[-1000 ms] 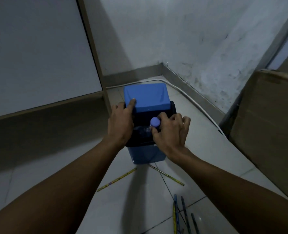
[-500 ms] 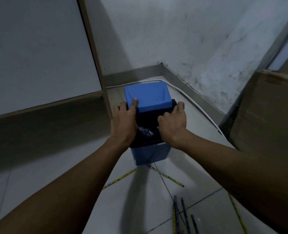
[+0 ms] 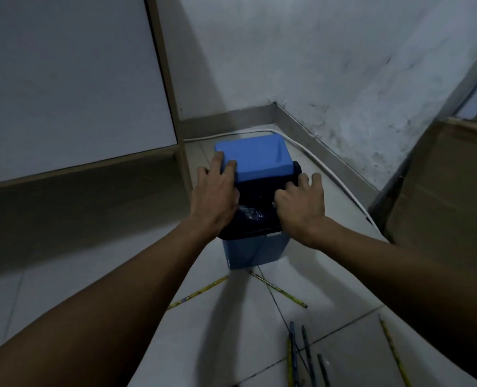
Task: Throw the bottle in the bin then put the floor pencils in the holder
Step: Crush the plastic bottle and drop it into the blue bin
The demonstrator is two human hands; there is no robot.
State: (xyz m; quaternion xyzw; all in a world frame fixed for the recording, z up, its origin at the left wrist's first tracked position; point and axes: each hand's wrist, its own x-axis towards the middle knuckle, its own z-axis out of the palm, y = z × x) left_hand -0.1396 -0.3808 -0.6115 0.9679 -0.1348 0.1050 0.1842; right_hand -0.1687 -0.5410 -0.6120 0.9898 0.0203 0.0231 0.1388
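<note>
- Gone from the right hand [image 3: 301,206] is the bottle with its blue cap, which a second ago sat at the bin's mouth; now only a crumpled clear glint [image 3: 249,215] shows inside the dark opening at mid-frame, probably the bottle or the liner, too dim to say which.
- That right hand, empty, lies with fingers loosely spread on the black rim of the bin [image 3: 255,251], at the right edge of the opening and just right of the glint.
- Left hand [image 3: 216,195] rests on the opposite side, its fingers pressing the near edge of the blue swing lid [image 3: 254,157], apparently tipping it back to keep the mouth open; it grips nothing else.
- Both hands bracket the opening, which would steady the light bin during the drop.
- Judged from this, the bottle step looks done or nearly so.
- Pencils are untouched on the tiled floor [image 3: 192,342]: a yellow pencil [image 3: 198,293] and a second patterned pencil [image 3: 277,289] just below the bin, a cluster of dark pencils [image 3: 305,356] at lower right, one more pencil [image 3: 393,350] farther right.
- No holder is in view.
- A cardboard box [image 3: 449,196] stands at the right edge.
</note>
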